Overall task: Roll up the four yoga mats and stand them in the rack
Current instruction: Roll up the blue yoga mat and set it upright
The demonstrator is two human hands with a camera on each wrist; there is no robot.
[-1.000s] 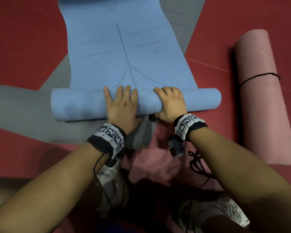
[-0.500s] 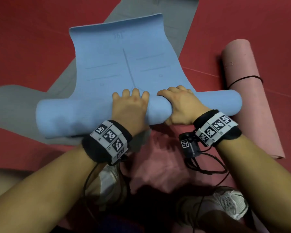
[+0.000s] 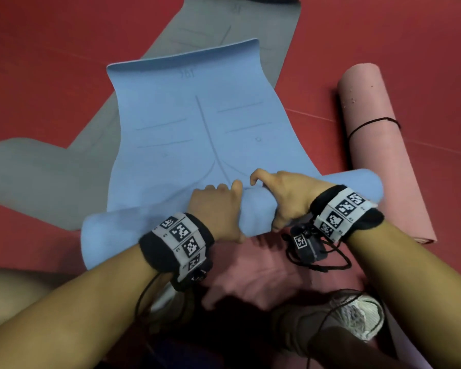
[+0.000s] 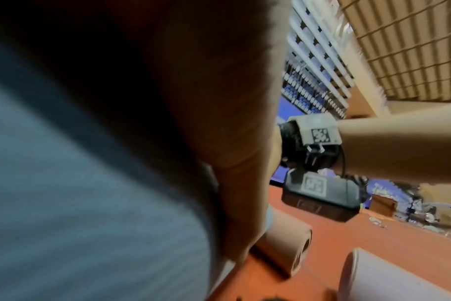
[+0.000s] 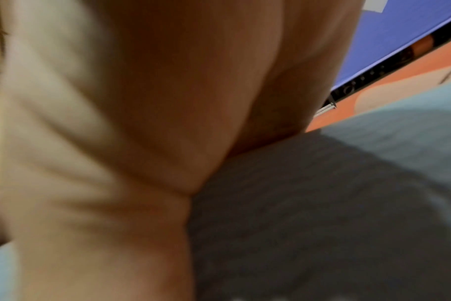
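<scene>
Both wrist views blurred. Left hand [image 3: 214,209] fingertips hidden behind blue mat [image 3: 186,145] roll. Grey mat [image 3: 37,179] partly covered, cut off at top edge.

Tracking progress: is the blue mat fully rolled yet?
Partly rolled. Both hands grip the blue mat; its far half lies flat.

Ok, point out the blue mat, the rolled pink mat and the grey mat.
blue mat [image 3: 186,145]: head view, its flat unrolled part.
rolled pink mat [image 3: 370,155]: head view, middle of the roll.
grey mat [image 3: 37,179]: head view, flat part left of blue.
</scene>
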